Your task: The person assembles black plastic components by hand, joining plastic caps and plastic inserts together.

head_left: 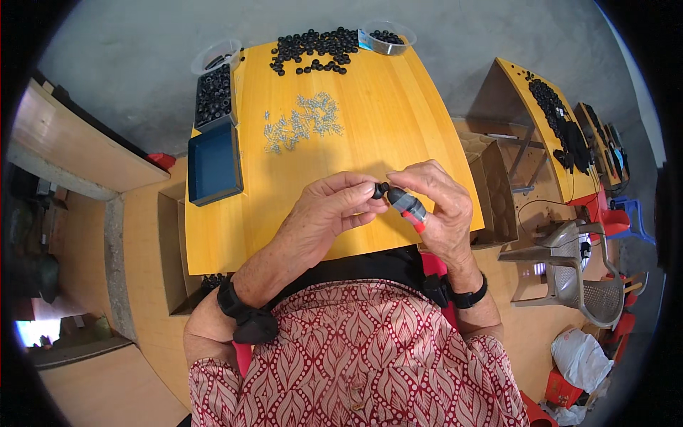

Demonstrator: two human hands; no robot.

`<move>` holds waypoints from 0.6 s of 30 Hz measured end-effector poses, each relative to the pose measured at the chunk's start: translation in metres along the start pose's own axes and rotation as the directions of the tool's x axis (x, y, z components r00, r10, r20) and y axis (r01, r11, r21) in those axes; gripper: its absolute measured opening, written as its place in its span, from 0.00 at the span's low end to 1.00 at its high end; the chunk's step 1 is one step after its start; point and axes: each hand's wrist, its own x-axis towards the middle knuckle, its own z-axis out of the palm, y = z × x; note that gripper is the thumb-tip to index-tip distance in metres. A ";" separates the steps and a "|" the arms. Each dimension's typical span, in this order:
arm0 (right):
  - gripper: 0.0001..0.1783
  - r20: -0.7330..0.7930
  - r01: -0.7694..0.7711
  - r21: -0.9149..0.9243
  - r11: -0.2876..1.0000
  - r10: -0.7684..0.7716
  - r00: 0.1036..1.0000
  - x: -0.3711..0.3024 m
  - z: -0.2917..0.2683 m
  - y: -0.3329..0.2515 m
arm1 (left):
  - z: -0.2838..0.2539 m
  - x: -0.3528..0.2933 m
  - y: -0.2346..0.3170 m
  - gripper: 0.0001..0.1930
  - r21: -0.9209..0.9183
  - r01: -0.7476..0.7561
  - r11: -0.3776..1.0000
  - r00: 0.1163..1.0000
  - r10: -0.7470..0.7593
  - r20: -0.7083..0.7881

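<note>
My left hand (331, 206) pinches a small black round part (377, 191) between thumb and fingers above the yellow table's near side. My right hand (447, 210) meets it from the right, its thumb and a finger close around a second small black piece (385, 187) touching the first. A black sleeve with grey and red bands (407, 206) lies along that right finger; it looks worn as a finger cover. Farther back on the table (384, 128) is a loose spread of small silvery metal pieces (306, 119). Several black ring-like parts (316, 46) lie at the far edge.
At the table's left edge sit an open dark blue box (215, 165), a tray of black parts (215, 96) and a clear tub (217, 55). Another clear bowl (388, 39) stands far right. Cardboard boxes (496, 188) flank the table; a grey chair (569, 270) stands right.
</note>
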 end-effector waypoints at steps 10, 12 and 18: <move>0.22 0.090 0.287 -0.501 0.816 -0.281 0.956 0.002 0.004 -0.013 | 0.003 -0.001 -0.010 0.10 0.073 -0.074 0.995 0.993 0.081 -0.086; 0.22 0.107 0.294 -0.462 0.836 -0.277 0.955 0.001 0.004 -0.008 | 0.002 0.001 -0.008 0.11 0.140 -0.058 0.988 0.994 0.070 -0.084; 0.21 0.152 0.302 -0.432 0.850 -0.261 0.953 0.003 0.001 0.001 | -0.012 0.007 -0.004 0.09 0.292 -0.053 0.955 0.997 0.065 -0.031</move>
